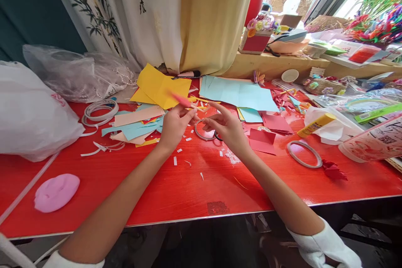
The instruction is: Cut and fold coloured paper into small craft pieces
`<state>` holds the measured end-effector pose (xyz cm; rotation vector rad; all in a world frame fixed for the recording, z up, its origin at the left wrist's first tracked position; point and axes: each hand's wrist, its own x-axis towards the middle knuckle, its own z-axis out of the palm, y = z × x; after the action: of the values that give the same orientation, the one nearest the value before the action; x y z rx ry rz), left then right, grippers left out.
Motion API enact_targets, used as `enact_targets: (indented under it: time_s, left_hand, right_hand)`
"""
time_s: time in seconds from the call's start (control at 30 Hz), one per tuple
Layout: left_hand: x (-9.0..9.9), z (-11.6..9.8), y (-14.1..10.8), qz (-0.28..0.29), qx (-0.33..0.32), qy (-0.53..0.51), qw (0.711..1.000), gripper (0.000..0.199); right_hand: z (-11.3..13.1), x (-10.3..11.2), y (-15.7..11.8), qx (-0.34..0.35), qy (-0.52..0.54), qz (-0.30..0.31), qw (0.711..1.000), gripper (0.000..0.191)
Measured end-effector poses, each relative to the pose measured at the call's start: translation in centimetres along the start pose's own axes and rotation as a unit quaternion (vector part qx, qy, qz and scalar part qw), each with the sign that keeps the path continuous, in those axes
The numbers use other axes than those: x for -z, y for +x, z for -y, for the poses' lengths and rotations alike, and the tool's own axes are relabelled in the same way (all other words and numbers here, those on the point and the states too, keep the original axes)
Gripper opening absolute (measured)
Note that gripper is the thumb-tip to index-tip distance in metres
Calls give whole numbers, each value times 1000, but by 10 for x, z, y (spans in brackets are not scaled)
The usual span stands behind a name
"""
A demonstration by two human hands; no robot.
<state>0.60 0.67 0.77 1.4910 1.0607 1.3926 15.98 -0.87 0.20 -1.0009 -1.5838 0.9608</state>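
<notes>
My left hand (176,127) is closed in a pinch above the middle of the table. It grips a red paper piece (181,99), smeared by motion, whose exact shape I cannot make out. A thin pale strip or stick seems to run from it towards my right hand (230,132). That hand is just to the right, index finger stretched out and thumb apart from it, with nothing clearly held. Beneath my hands a roll of narrow white tape (204,137) lies on the red table (176,192), among small white paper scraps. Part of a black ring shows by my right fingers.
Yellow sheets (163,86), blue sheets (235,92) and red paper squares (263,141) lie behind and beside my hands. Further right are a tape roll (304,155) and a yellow glue stick (315,125). At left are a white plastic bag (34,113) and pink clay (57,192).
</notes>
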Motion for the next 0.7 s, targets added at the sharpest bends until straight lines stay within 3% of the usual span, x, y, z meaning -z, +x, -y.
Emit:
enact_targets:
  time_s: [0.07,0.33,0.7]
  left_hand:
    - [-1,-1,0,2,7,-31,1000,25]
    - [-3,-3,0,-17,11,-157,987,20]
    - [-3,-1,-1,-45,1,-226,973,15]
  right_hand:
    - [-1,1,0,7,-7,3,1000,47]
    - [-1,3,2,12,-31,-36,999,39]
    - [-5,1,3,-17,8,-115,993,42]
